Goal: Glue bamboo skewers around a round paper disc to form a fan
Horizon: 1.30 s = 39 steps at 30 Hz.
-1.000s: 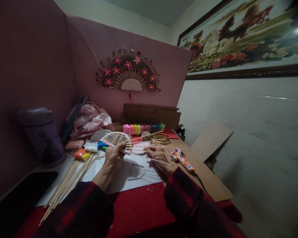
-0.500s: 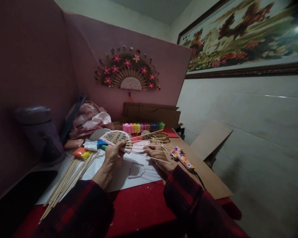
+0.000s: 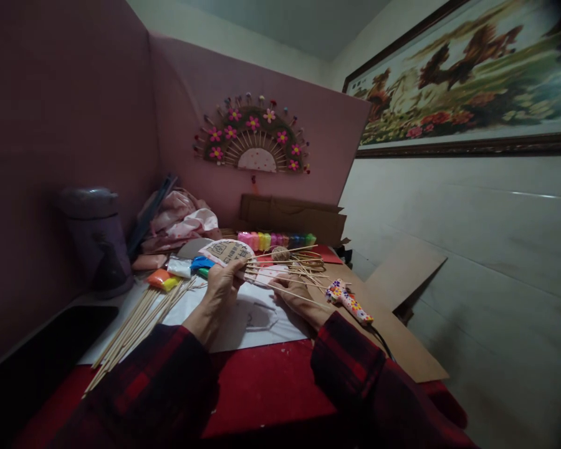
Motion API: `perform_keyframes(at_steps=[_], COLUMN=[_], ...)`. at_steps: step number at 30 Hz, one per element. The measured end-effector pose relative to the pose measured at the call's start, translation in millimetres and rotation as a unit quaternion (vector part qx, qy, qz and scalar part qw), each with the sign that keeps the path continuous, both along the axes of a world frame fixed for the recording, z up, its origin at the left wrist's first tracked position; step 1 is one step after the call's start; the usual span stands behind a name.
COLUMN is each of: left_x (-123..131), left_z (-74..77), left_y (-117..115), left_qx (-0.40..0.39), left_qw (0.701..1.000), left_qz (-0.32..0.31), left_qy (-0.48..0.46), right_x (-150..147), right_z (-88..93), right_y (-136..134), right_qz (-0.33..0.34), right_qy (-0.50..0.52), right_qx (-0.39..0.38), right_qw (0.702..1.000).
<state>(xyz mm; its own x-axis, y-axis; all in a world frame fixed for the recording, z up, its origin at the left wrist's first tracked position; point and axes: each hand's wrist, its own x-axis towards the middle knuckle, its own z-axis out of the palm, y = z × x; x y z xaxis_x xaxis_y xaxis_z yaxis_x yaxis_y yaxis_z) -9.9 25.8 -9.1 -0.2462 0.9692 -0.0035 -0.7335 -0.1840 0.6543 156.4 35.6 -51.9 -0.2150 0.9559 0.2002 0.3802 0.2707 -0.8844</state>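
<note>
My left hand [image 3: 219,295] is closed on the edge of a rounded cardboard piece [image 3: 225,249] with dark printing and a pale rim. Several thin wooden sticks [image 3: 293,247] fan out from this piece towards the right. My right hand [image 3: 300,300] has its fingers pinched at the lower sticks of the fan; the exact contact is partly hidden. Behind the hands, a pale pink spotted piece [image 3: 272,272] lies on the table. Beneath them is a white sheet [image 3: 243,333] with a small transparent piece [image 3: 262,318] on it.
Loose sticks [image 3: 135,324] lie at left, near coloured clay packets [image 3: 161,279] and a purple tumbler [image 3: 98,243]. A flower-patterned glue gun [image 3: 348,300] rests on cardboard [image 3: 402,340] at right. A decorated fan [image 3: 257,137] hangs on the pink panel behind.
The view has shifted slightly, so the scene sits further right. Both hands keep their hold, and the printed piece with its sticks stays nearly in the same position between them.
</note>
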Motion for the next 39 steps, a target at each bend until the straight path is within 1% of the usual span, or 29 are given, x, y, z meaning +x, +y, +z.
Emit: perform_keyframes(at_steps=[6,9,11,14,16,18,22,25,28,31,34,39], left_x=[-1,-1,0,1,1,0,-1,-2,-2,-2,-3,-2], left_z=[-0.7,-3.0,-3.6,-3.6,-4.0,-4.6,-2.8,0.6,2.3,1.2,-1.6,-3.8], left_y=[1,2,2,2,3,3,3,1,0,1,2,3], left_qx=[0.017,0.028,0.037,0.036,0.028,0.025,0.034,0.044,0.043,0.039,0.044,0.045], left_qw=[1.000,1.000,0.999,0.999,1.000,1.000,0.999,0.999,0.999,0.999,0.999,0.999], left_qz=[0.011,0.000,-0.006,-0.009,-0.014,-0.016,-0.001,0.002,0.002,-0.005,0.002,-0.002], left_qy=[0.005,0.009,0.002,-0.002,0.003,0.010,0.015,0.000,-0.011,-0.001,0.006,0.021], right_x=[0,3,6,9,9,8,6,5,4,4,4,4], right_z=[-8.8,-9.3,-4.1,8.4,15.2,18.0,10.8,1.9,-1.5,0.5,2.1,-1.5], right_y=[5,7,5,-2,-7,-11,-10,-4,-1,0,-1,3], right_qz=[0.015,0.019,0.012,0.003,0.000,0.001,0.016,0.016,0.025,0.042,0.053,0.043], right_qy=[0.000,-0.011,-0.047,-0.102,-0.121,-0.130,-0.093,-0.066,-0.077,-0.092,-0.100,-0.117], right_qx=[-0.037,-0.014,0.027,0.078,0.084,0.067,0.002,-0.026,-0.020,-0.001,-0.001,0.015], right_qw=[0.999,1.000,0.998,0.992,0.989,0.989,0.996,0.997,0.997,0.995,0.994,0.992])
